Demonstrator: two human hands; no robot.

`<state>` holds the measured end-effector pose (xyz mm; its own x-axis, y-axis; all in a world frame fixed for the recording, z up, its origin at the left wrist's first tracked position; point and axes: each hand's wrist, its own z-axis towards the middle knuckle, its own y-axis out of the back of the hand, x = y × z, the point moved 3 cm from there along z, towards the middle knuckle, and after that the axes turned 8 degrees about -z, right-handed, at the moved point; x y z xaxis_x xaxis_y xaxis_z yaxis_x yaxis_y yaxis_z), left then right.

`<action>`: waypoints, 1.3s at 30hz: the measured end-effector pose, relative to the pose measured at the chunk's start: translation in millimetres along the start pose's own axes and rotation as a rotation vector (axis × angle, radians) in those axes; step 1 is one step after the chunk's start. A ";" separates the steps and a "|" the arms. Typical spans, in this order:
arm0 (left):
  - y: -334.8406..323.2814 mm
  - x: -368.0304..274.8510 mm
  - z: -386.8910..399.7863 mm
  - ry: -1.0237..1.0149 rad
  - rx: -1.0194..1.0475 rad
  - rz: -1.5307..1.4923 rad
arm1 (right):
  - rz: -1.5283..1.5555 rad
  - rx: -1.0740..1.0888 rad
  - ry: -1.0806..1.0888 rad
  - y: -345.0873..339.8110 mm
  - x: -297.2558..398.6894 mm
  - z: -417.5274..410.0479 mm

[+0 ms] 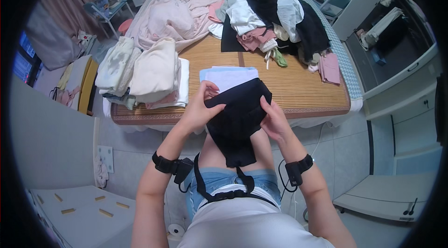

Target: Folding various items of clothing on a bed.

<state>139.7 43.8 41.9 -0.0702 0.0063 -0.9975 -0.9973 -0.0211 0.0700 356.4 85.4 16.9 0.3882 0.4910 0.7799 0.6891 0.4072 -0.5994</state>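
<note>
A black cloth garment (238,111) hangs between my two hands, in front of my thighs and over the near edge of the bed. My left hand (203,106) grips its upper left corner, the thumb on top of the fabric. At its right edge my right hand (274,118) holds it with the thumb on the front. Just beyond the garment, partly hidden by it, flat white and light blue folded cloths (229,76) lie on the bamboo mat (301,90). To their left are stacks of folded clothes, with a cream folded garment (154,69) on top of one.
A loose heap of clothes, with a black garment (311,27) at its right, lies farther back on the mat. Left of it is a crumpled pink blanket (171,16). A folded pink cloth (329,68) lies near the right edge. A white cable (319,139) runs down to the floor.
</note>
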 end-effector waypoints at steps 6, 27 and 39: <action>-11.7 12.0 -4.9 0.113 -0.149 -0.427 | 0.231 -0.049 0.059 -1.7 -0.9 5.4; -30.1 18.4 -8.8 0.088 -0.150 -0.736 | -0.123 -0.104 0.157 -10.2 3.6 4.9; -28.5 -2.9 -11.8 0.055 -0.053 -0.833 | -0.330 -0.042 -0.051 -5.3 -10.7 -7.0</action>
<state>168.6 32.6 42.7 0.6921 -0.0081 -0.7217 -0.7200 -0.0782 -0.6896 352.9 72.6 13.1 0.1096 0.3768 0.9198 0.7977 0.5187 -0.3075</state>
